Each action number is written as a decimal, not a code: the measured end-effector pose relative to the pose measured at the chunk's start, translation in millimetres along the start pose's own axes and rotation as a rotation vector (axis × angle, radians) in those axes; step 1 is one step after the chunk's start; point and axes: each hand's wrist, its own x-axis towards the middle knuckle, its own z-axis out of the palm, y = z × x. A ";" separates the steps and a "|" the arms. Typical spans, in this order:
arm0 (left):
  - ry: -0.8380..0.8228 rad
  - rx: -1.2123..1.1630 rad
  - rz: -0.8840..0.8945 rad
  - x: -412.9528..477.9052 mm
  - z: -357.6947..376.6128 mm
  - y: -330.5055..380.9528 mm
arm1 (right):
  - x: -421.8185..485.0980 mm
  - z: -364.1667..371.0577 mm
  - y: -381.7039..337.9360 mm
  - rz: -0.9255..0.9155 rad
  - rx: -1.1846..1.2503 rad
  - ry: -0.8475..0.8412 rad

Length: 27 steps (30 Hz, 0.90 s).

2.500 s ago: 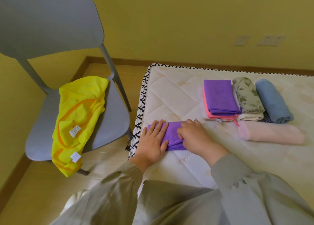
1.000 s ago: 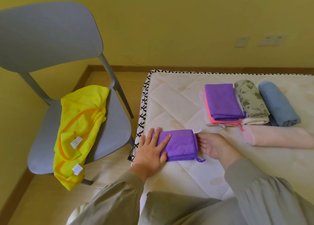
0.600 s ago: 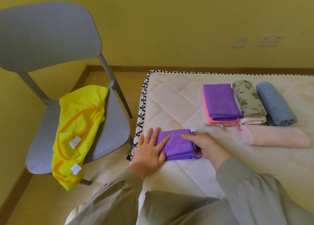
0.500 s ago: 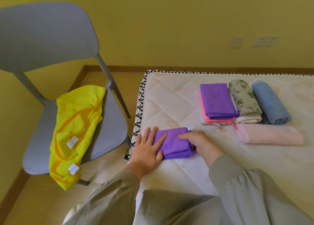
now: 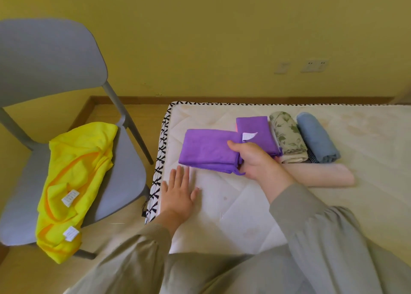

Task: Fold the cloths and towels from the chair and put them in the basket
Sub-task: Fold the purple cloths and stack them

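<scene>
Two white care labels (image 5: 70,197) on the crumpled yellow cloth with orange trim (image 5: 77,160) carry print too small to read. A white tag (image 5: 249,136) just above the right thumb shows no legible writing.

The right hand (image 5: 255,162) pinches the right end of the folded purple microfibre cloth (image 5: 209,151), thumb on top and fingers curled beneath, near the left edge of the white quilted mattress (image 5: 244,209). The left hand (image 5: 178,193) lies flat by that edge, fingers straight and slightly spread, fingertips just short of the cloth.

Towards the far edge sit a second folded purple cloth (image 5: 255,127), a floral rolled towel (image 5: 287,136) and a blue rolled towel (image 5: 315,138), with a pale pink rolled towel (image 5: 320,175) in front. Bare mattress lies to the right. The grey plastic chair (image 5: 51,56) holding the yellow cloth stands off the left edge.
</scene>
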 end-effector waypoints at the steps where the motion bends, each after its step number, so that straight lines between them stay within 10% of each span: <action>1: -0.023 0.012 -0.009 5.5 -0.3 9.0 | 0.7 -2.2 -14.8 -0.033 0.002 0.027; 8: -0.015 0.121 0.045 31.8 4.6 41.0 | 26.9 -34.1 -58.9 -0.748 -0.696 0.540; 12: 0.076 0.119 0.036 30.2 17.3 40.4 | 53.2 -67.0 -60.9 -1.081 -1.419 0.500; 17: 0.100 0.094 0.043 31.1 20.5 39.4 | 81.8 -99.4 -11.8 -0.802 -2.166 0.164; 27: 0.111 0.082 0.048 31.7 20.7 38.1 | 82.1 -99.3 -10.4 -0.575 -1.901 0.011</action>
